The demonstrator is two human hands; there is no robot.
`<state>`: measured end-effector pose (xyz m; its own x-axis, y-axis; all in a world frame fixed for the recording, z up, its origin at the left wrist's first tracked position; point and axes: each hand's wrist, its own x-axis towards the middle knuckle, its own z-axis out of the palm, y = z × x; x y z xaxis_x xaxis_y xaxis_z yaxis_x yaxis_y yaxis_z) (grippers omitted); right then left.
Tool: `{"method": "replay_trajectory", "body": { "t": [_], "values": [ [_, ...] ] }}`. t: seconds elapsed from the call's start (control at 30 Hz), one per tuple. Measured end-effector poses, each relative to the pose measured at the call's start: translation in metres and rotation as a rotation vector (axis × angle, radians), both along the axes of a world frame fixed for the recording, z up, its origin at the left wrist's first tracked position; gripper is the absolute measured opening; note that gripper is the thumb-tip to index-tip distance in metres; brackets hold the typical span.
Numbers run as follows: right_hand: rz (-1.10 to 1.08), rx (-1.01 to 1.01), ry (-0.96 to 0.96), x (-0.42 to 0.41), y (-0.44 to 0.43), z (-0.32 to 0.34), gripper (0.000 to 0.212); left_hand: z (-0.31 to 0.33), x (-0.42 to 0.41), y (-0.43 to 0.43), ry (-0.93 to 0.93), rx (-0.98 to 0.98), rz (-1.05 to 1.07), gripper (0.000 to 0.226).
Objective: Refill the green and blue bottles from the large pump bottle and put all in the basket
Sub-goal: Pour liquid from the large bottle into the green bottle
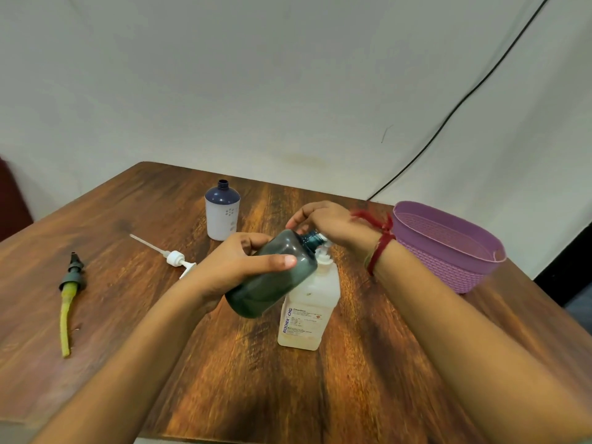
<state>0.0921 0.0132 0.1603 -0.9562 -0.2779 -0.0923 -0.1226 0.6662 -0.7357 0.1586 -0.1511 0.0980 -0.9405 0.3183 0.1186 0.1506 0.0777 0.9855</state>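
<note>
**A:** What has the left hand (237,267) got?

**B:** The translucent dark-green plastic bottle (272,274). Its fingers (256,240) and thumb are curled round the body. It is held off the brown wooden worktop (368,379) and tilted, with the open neck pointing up and to the right.

**A:** And where does that neck sit?

**B:** Right by the white pump head (324,253) of the large cloudy-white plastic pump bottle (307,315). That bottle stands upright on the worktop, just behind and below the green one.

**A:** The right hand (326,219)?

**B:** It is palm down over that pump head, fingers bent downward. I cannot tell whether they grip the head or only press on it. A red thread band (379,245) is tied at the wrist.

**A:** The other bottle?

**B:** The white plastic bottle with a dark-blue shoulder (222,216) stands upright further back, uncapped and apart from both hands.

**A:** The basket?

**B:** The purple woven-pattern plastic basket (442,261) sits to the right, beside the right wrist.

**A:** Anything else lying about?

**B:** A white pump with its thin tube (173,256) lies left of the hands. A dark-green pump with a yellow-green tube (71,283) lies well off to the left. A black cable (448,110) runs down the wall.
</note>
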Motion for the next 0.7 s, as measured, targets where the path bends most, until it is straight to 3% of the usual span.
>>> {"method": "replay_trajectory", "body": {
  "t": [0.1, 0.3, 0.47, 0.6, 0.7],
  "values": [
    [-0.047, -0.104, -0.068, 0.003, 0.0, -0.012, 0.037, -0.006, 0.005, 0.002, -0.024, 0.033, -0.006, 0.049],
    [0.036, 0.044, 0.003, -0.001, -0.004, 0.004, 0.032, 0.001, 0.0, -0.004, -0.002, -0.019, -0.008, 0.065],
    [-0.004, -0.061, -0.076, 0.003, -0.002, -0.007, 0.035, -0.004, 0.0, -0.002, -0.019, -0.013, -0.017, 0.05],
    [0.036, 0.047, 0.004, 0.001, -0.007, 0.002, 0.031, -0.001, 0.001, -0.002, -0.008, -0.009, -0.012, 0.058],
    [0.026, 0.033, -0.029, 0.0, -0.007, 0.002, 0.031, 0.0, -0.001, -0.003, 0.0, -0.016, -0.012, 0.043]
  ]
}}
